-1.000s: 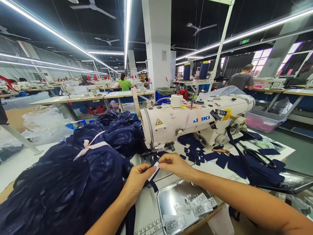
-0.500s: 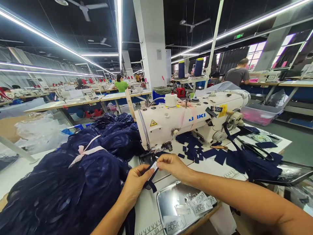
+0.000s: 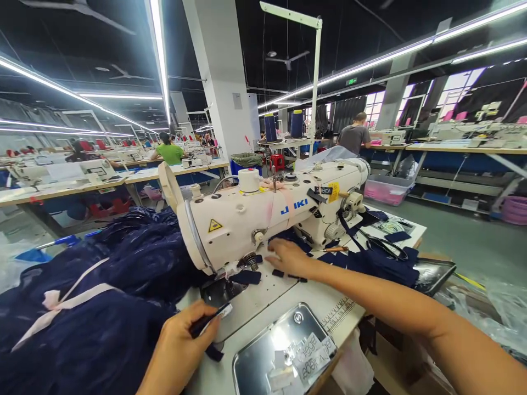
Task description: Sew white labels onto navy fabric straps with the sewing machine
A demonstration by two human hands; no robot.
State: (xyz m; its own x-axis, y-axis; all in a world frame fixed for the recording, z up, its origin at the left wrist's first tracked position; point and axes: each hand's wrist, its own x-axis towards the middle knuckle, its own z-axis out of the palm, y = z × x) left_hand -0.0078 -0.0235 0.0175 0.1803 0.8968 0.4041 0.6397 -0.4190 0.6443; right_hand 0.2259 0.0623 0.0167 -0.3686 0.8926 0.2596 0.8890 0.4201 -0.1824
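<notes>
My left hand [image 3: 181, 341] is closed, thumb against fingers, on a navy fabric strap with a white label [image 3: 225, 311] on its end. A dark tail of the strap hangs below the fingers. Under the arm of the white sewing machine [image 3: 247, 219], my right hand [image 3: 291, 258] reaches over the machine bed with curved fingers apart. Small navy fabric pieces [image 3: 284, 274] lie beside and beneath it. One larger navy piece [image 3: 246, 277] rests near the needle area, between the two hands. In front, a shiny metal tray [image 3: 263, 340] holds several printed white labels [image 3: 315, 356].
Navy straps tied with a pale pink ribbon [image 3: 78, 296] are heaped at the left. Scissors [image 3: 387, 247] and an orange-handled tool [image 3: 336, 249] lie on the right among navy scraps. A second tray [image 3: 436, 274] stands at the right edge. Other people sit at distant machines.
My right hand has let go of the labelled strap and moved toward the fabric pieces under the machine arm. My left hand keeps the strap, lower and further left. The view has turned right.
</notes>
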